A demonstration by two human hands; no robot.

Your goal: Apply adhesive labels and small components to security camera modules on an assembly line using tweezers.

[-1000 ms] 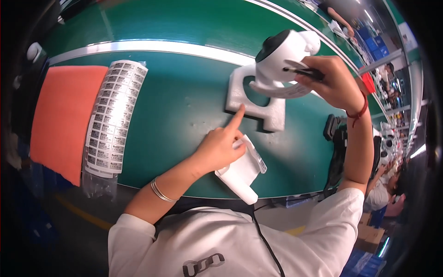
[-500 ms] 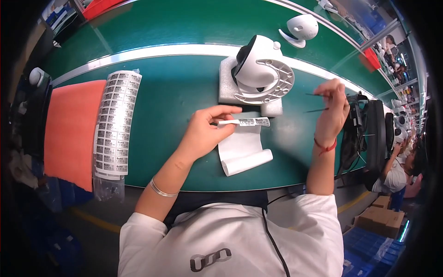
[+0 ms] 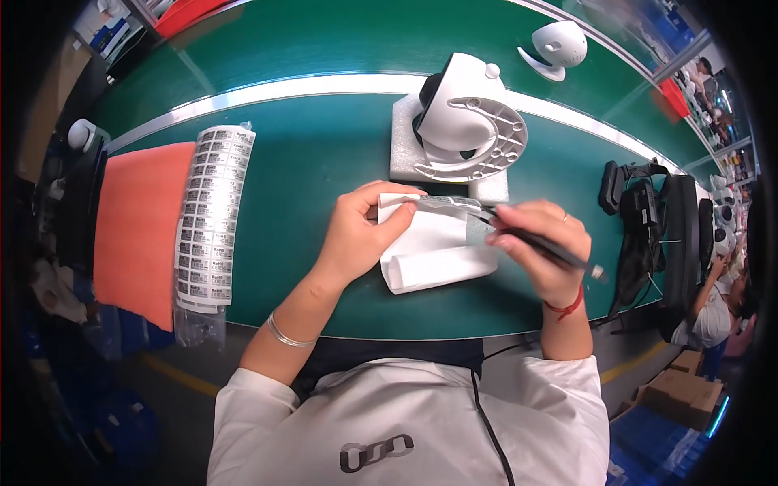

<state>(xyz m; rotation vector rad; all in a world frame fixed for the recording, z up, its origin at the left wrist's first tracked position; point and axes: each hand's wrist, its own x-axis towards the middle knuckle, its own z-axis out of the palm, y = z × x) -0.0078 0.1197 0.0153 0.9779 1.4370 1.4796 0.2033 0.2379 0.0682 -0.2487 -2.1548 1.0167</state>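
Observation:
My left hand (image 3: 362,230) pinches the upper left edge of a white label strip (image 3: 429,231), whose lower end curls into a loose roll. A row of small printed stickers (image 3: 448,202) runs along its top edge. In my right hand (image 3: 545,243) is a pair of black tweezers (image 3: 553,246), with the tips at the right end of that row. Whether the tips grip a sticker cannot be made out. Just beyond the strip, a white device with a ribbed oval base (image 3: 474,121) lies tilted on a white foam block (image 3: 403,144).
At left, a sheet of printed labels (image 3: 212,219) lies beside an orange sheet (image 3: 144,231). Black cables and adapters (image 3: 640,219) sit at the right edge. A second white device (image 3: 559,47) stands on the green belt (image 3: 340,40) at the back. Another person works far right.
My right hand has come left and down with the tweezers, from above the bench's right side to the strip. The strip's top edge has tilted, so its stickers show less.

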